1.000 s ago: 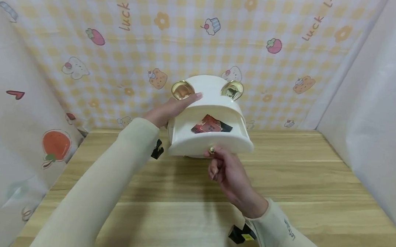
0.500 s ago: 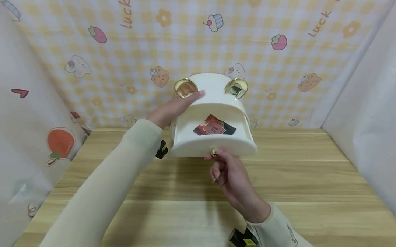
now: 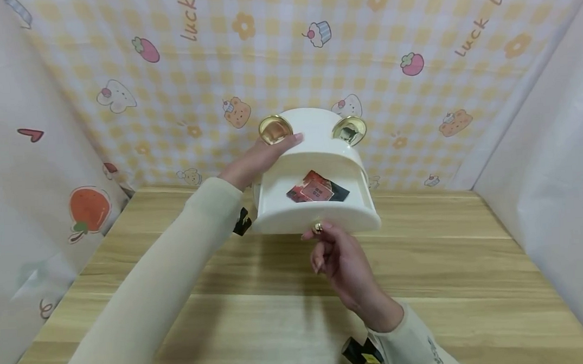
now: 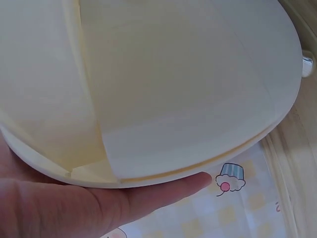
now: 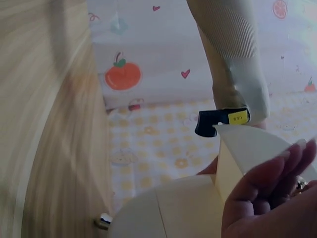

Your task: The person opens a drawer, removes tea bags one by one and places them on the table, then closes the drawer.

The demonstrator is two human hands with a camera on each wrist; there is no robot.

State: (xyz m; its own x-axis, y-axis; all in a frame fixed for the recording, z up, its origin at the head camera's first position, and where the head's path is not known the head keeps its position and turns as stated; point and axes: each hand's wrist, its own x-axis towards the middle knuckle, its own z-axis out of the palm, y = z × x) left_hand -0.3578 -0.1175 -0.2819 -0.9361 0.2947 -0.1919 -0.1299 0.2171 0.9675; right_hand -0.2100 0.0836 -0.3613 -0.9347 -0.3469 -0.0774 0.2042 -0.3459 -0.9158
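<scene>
A white cabinet [image 3: 313, 128] with two round gold ears stands against the back wall, its rounded drawer [image 3: 273, 222] pulled out. Red and black printed packets [image 3: 317, 190] lie overlapping inside the drawer. My left hand [image 3: 258, 159] rests on the cabinet's upper left, thumb straight along the top; its other fingers are hidden behind the side. In the left wrist view, that thumb [image 4: 163, 194] lies along the white shell's edge. The thumb and a finger of my right hand [image 3: 344, 261] pinch the small gold knob [image 3: 317, 228] on the drawer front, with the other fingers loosely curled.
A wood-grain table [image 3: 437, 284] lies beneath the cabinet. A checked cloth wall [image 3: 184, 78] is close behind it, with white side walls left and right. Black devices [image 3: 360, 353] are strapped at both wrists.
The drawer has come slightly further out towards me, with the right hand staying on its knob. The left hand keeps its place on the cabinet. The head view has shifted a little.
</scene>
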